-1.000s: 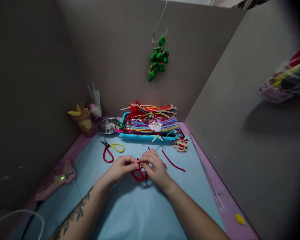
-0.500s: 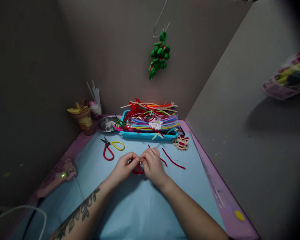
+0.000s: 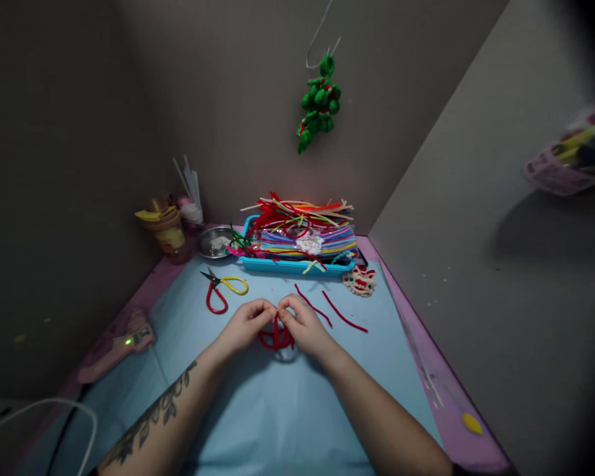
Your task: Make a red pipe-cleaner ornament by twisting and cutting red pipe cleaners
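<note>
My left hand [image 3: 250, 322] and my right hand [image 3: 302, 324] meet at their fingertips, both closed in a pinch on the top of a red pipe-cleaner piece [image 3: 276, 338]. It is bent into crossing loops and hangs below the fingers. Under it shows a clear or silvery rounded thing [image 3: 285, 356], too dim to make out. Two loose red pipe cleaners lie right of my hands, one [image 3: 317, 308] close to my right fingers and another [image 3: 344, 313] farther right. Scissors [image 3: 219, 283] with one red and one yellow handle lie spread to the upper left.
Behind my hands stands a blue tray [image 3: 297, 266] heaped with pipe cleaners. A metal bowl [image 3: 207, 246] and a cup [image 3: 171, 241] are left of it, a beige-and-red ornament [image 3: 359, 282] right. At left lies a pink glue gun [image 3: 123, 350] with a lit green light.
My fingers have turned slightly, and more of the red looped piece and the clear thing below show. My right fingers have drawn back from the near loose pipe cleaner. The view has shifted slightly.
</note>
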`<state>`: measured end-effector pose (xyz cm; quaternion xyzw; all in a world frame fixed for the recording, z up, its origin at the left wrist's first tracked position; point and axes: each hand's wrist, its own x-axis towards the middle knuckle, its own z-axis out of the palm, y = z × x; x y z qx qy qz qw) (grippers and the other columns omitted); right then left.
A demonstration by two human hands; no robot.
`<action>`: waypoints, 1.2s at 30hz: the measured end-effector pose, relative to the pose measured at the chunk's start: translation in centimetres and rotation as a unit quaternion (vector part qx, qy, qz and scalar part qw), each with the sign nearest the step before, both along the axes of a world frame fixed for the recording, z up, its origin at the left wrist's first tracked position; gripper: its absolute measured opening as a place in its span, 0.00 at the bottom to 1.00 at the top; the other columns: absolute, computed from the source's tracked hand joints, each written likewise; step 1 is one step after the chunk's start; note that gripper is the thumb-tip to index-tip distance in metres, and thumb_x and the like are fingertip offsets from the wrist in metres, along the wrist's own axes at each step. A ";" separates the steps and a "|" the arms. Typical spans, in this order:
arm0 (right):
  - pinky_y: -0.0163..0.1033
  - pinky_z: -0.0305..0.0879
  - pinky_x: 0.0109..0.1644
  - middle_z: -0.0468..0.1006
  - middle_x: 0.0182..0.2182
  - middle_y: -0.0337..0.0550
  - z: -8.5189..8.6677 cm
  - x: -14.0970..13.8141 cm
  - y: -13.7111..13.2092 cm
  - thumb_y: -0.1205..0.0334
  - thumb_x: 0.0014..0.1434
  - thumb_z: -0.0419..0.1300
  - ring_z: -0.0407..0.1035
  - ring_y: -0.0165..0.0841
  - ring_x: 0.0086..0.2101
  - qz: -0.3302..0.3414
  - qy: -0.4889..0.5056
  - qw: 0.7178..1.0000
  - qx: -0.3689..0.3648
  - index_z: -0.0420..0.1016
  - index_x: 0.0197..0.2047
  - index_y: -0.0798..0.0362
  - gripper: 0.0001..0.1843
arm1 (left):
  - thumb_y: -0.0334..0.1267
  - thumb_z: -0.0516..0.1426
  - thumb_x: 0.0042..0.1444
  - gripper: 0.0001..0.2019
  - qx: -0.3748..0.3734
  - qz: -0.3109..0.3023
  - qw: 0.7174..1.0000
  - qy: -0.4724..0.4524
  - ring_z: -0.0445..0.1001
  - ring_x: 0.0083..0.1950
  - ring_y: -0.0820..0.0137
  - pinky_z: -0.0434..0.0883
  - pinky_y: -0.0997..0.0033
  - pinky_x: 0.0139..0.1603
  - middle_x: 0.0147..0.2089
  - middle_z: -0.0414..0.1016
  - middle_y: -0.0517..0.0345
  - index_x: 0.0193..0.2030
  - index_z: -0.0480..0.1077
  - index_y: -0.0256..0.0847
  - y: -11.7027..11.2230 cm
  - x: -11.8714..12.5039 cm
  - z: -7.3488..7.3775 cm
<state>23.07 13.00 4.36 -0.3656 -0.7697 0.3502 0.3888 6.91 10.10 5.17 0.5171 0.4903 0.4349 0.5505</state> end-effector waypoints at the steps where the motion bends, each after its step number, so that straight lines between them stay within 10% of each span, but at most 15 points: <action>1: 0.40 0.63 0.43 0.72 0.31 0.40 0.3 0.1 0.0 0.65 0.61 0.53 0.67 0.35 0.37 0.006 0.006 1.000 0.015 0.70 0.33 0.50 0.07 | 0.47 0.59 0.51 0.14 -0.018 0.009 1.000 -0.023 0.58 0.26 0.75 0.56 0.75 0.28 0.23 0.62 0.65 0.26 0.66 0.38 0.0 -0.1 -0.1; 10: 0.54 0.46 0.63 0.77 0.31 0.38 0.4 0.5 -0.6 0.68 0.61 0.55 0.68 0.35 0.40 -0.031 -0.067 0.975 0.210 0.75 0.38 0.47 0.09 | 0.44 0.64 0.44 0.14 -0.134 0.005 0.973 -0.187 0.56 0.22 0.77 0.52 0.75 0.25 0.20 0.63 0.66 0.24 0.66 0.37 0.0 0.0 -0.3; 21: 0.56 0.47 0.59 0.76 0.33 0.43 -0.3 0.1 -0.9 0.69 0.56 0.53 0.63 0.41 0.43 -0.077 -0.128 0.949 0.278 0.73 0.36 0.48 0.10 | 0.41 0.65 0.43 0.12 -0.163 0.019 0.951 -0.264 0.62 0.23 0.76 0.58 0.75 0.27 0.21 0.67 0.63 0.25 0.67 0.36 -0.4 1.4 -1.0; 30: 0.48 0.58 0.50 0.74 0.30 0.42 0.2 -0.2 -0.4 0.65 0.60 0.53 0.66 0.39 0.40 -0.060 -0.043 0.992 0.107 0.70 0.30 0.51 0.08 | 0.42 0.64 0.44 0.14 -0.151 0.033 0.960 -0.235 0.57 0.20 0.79 0.53 0.76 0.23 0.19 0.63 0.65 0.23 0.66 0.36 -0.3 1.3 -1.1; 36: 0.45 0.66 0.49 0.78 0.44 0.48 -1.5 0.6 1.3 0.50 0.65 0.48 0.71 0.38 0.46 0.005 0.167 0.974 -0.155 0.58 0.61 0.49 0.24 | 0.38 0.64 0.47 0.09 -0.156 0.067 0.926 -0.338 0.66 0.24 0.75 0.64 0.73 0.29 0.23 0.69 0.62 0.26 0.68 0.37 0.4 0.0 -0.3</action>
